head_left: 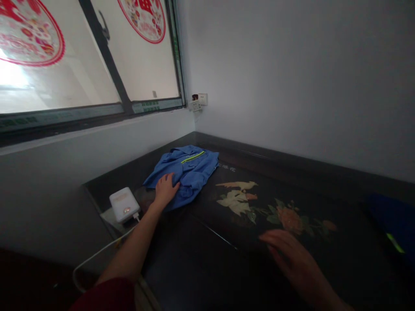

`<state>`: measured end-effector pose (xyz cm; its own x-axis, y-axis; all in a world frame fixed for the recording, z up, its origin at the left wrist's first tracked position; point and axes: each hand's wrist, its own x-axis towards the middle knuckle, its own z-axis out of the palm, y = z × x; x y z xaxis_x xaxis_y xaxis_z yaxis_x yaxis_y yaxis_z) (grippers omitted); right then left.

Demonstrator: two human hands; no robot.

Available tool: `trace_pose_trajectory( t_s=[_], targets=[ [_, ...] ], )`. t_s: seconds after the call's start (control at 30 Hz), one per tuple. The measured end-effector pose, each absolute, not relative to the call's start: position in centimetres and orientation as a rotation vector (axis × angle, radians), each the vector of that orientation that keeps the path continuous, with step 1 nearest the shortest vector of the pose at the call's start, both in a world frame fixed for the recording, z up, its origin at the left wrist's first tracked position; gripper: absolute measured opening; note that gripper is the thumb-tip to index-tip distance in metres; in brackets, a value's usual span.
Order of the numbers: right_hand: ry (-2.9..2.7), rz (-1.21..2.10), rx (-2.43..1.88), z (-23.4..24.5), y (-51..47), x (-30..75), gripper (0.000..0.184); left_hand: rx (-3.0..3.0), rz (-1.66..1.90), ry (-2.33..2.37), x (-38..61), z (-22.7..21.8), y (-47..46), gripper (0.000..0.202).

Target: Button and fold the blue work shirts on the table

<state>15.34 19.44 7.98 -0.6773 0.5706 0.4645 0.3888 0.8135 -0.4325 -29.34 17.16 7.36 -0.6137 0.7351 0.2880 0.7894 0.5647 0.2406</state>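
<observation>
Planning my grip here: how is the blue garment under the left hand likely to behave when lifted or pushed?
The blue garment is probably floppy: its creases and uneven folds suggest soft cloth that would sag when lifted. It seems unlikely to roll, lying low and fairly flat. It may slide when pushed, since the dark tabletop looks smooth.

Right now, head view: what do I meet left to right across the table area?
White device → blue garment → bird design → right hand → dark-blue fabric.
</observation>
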Motion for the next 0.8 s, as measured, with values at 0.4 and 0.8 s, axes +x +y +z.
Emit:
trace_pose_trajectory(
  t_s=[0.4,0.8],
  targets=[
    [-2.482,0.470,-1.071,9.3,33.7,-15.0,0.045,-1.348,-0.413,-2.728,-28.6,7.6,16.7,0.047],
    [-2.467,0.456,-1.267,7.8,36.7,-17.5,0.038,-1.384,-0.588,-2.644,-28.6,6.5,17.4,0.030]
  ],
)
